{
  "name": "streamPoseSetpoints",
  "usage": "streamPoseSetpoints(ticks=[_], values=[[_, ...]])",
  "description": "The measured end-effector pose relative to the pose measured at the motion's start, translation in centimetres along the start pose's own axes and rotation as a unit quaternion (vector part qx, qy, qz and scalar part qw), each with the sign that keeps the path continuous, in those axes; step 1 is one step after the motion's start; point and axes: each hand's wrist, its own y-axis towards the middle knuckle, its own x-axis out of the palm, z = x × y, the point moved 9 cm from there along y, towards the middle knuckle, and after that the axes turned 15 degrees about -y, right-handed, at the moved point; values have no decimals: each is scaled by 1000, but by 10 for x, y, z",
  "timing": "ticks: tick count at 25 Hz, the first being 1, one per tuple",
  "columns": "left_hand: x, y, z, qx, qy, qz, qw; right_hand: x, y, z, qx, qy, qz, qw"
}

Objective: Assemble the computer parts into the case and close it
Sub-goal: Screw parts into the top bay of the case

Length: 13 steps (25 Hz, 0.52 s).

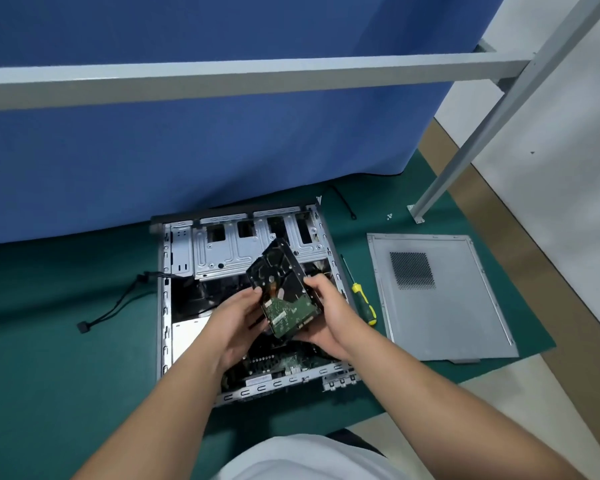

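A person holds a hard drive [284, 289] in both hands above the open computer case [165, 306], which lies on its side on a green mat [66, 358] covering the counter. The drive is tilted, its green circuit board facing up toward the camera and its far end angled toward the metal drive cage [222, 251] at the back of the case. The left hand [238, 323] has its grip closed on the drive's left edge — fingers curled under it, thumb up near the side. The right hand [326, 317] grips the right edge and near corner, fingers wrapped beneath, thumb laid across the top edge. Below the hands, inside the case, part of the motherboard [274, 363] shows near the front rail, and a white panel [187, 336] lies along the left inner side. A black cable [118, 303] runs out over the case's left wall and ends in a connector on the mat. Just beside the case on the right lies a screwdriver [362, 303] with a yellow and black handle. Further right, apart from the case, the grey side panel [440, 306] lies flat on the mat — its perforated vent patch toward the far end. A few small screws [389, 216] sit near the foot of a grey metal frame post [465, 157], and a blue partition [205, 150] stands behind the case.
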Motion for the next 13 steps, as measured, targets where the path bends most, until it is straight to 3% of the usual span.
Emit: streamPoseSetpoints(ticks=[4, 6, 7, 9, 13], values=[[-10, -2, -3, 8, -39, 0, 999, -11, -4, 11, 15, 42, -2, 999], [-12, -4, -3, 12, -58, -8, 998, -28, -6, 2, -26, -73, 52, 996], [-12, -4, -5, 13, -49, -8, 999, -37, -12, -9, -69, -202, 95, 972], [-10, -3, -9, 16, -18, 1, 1000, -40, -27, -34, -188, -440, 155, 864], [0, 5, -19, 20, 6, 21, 1000, -23, -43, -28, -326, -724, 129, 595]])
